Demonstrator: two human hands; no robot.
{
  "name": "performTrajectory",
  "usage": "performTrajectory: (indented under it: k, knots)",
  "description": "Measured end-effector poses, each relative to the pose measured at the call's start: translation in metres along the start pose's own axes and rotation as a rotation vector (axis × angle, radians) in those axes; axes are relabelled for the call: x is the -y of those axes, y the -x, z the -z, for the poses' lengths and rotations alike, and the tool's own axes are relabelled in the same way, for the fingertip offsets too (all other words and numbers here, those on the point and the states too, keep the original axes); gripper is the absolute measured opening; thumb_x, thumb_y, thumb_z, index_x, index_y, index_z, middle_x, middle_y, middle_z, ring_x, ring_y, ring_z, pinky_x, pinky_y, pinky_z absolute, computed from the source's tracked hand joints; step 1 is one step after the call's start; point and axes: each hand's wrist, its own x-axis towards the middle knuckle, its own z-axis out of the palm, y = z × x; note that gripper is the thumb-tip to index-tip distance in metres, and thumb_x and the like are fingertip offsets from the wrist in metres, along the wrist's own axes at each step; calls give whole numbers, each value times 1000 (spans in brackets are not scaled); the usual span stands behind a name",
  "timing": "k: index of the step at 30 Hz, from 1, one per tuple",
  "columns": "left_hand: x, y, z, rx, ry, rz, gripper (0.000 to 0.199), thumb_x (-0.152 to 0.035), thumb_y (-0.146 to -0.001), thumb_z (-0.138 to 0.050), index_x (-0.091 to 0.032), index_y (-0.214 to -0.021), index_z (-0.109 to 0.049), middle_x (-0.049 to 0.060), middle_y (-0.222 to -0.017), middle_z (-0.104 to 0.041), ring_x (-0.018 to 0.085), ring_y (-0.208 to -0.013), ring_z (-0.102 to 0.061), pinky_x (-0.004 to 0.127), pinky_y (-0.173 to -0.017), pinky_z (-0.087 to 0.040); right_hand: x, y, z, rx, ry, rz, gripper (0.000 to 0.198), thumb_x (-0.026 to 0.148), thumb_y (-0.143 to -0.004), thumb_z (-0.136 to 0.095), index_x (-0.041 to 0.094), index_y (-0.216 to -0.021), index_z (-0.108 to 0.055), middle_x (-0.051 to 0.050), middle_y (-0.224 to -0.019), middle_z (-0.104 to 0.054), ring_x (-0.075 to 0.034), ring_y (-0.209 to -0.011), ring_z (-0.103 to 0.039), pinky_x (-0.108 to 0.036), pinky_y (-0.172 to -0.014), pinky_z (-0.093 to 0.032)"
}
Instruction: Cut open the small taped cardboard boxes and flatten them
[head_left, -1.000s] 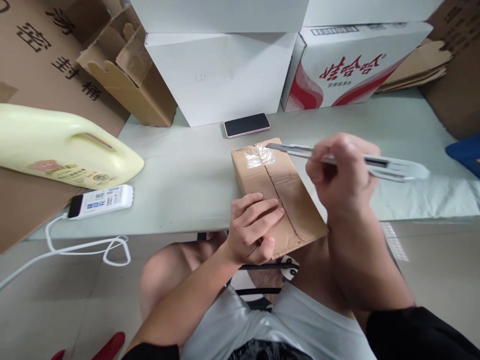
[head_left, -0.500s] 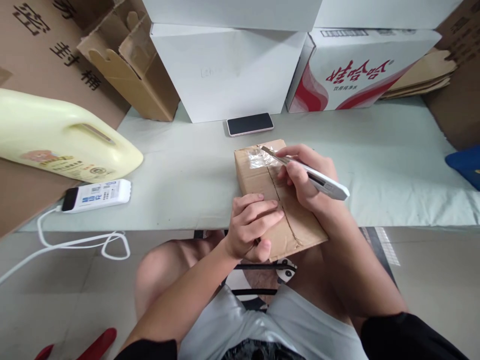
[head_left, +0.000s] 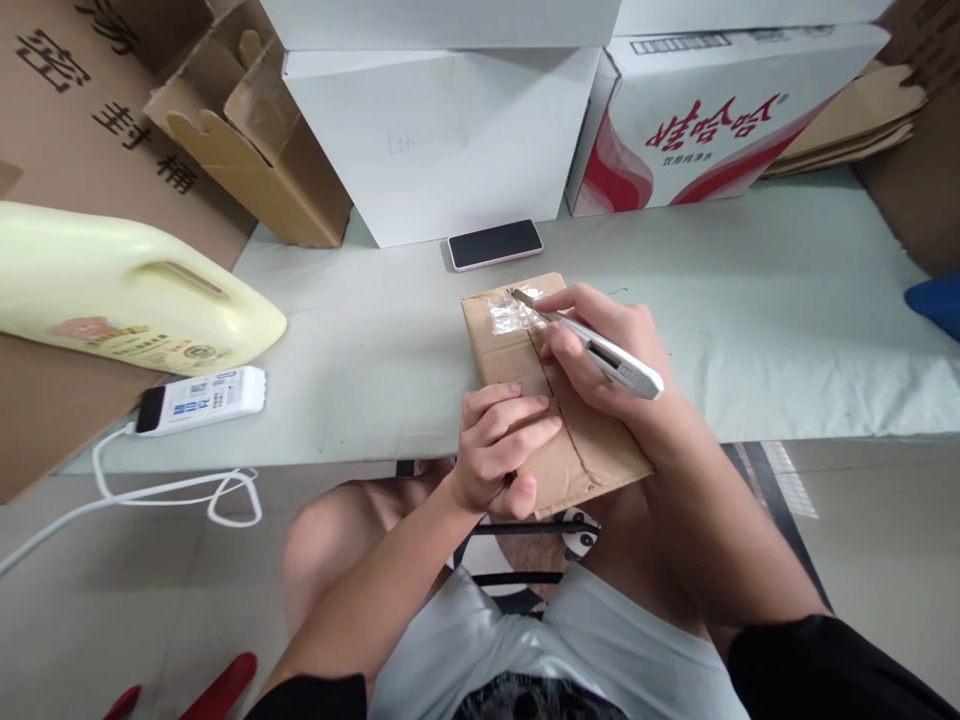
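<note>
A small brown cardboard box (head_left: 600,450) lies tilted across the table's front edge, its near end jutting over my lap. Clear tape (head_left: 510,312) covers the far end of the seam that runs along its top. My left hand (head_left: 499,450) grips the box's near left side, fingers on top and thumb low at the edge. Held like a pen in my right hand (head_left: 600,345) is a white utility knife (head_left: 622,368). Its blade tip is at the taped far end; I cannot tell how deep it sits. My right wrist rests over the box's right side.
A phone (head_left: 495,245) lies just beyond the box. White cartons (head_left: 450,150) and a red-and-white carton (head_left: 697,130) line the back. At left are a yellow jug (head_left: 150,290), an open cardboard box (head_left: 262,140) and a white power strip (head_left: 202,400) with a cable.
The knife's handle has swung lower and to the left, with its tip still at the taped end. My left hand keeps its hold on the box. The whole view has shifted slightly.
</note>
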Motion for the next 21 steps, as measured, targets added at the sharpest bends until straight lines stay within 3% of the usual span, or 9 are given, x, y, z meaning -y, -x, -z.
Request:
performTrajectory:
  k: [7,15,21]
  knots:
    - [1,1,-1,-5,16,-14,50,-42,-100,-30,-20,-115,-71,10,-108,-75,24,-101,-65,44,-95,-52,0,3,0,-33,-9,50,28,43,-91,-48,21,-93,-66,3,-57,-57,-13,-51,-45,-28,-57,-38]
    - [1,0,-1,-12,8,-10,50,-42,-99,-29,-21,-114,-72,9,-107,-76,25,-101,-65,45,-91,-53,0,0,-2,-6,82,-2,29,42,-87,-51,22,-97,-69,2,-58,-58,-14,-50,-46,-28,-56,-37]
    - [1,-2,1,5,-13,-12,51,-42,-100,-27,-23,-116,-72,8,-106,-77,24,-98,-67,45,-89,-55,-1,2,0,-8,19,50,27,40,-87,-48,22,-91,-67,2,-57,-57,-12,-51,-45,-27,-56,-37]
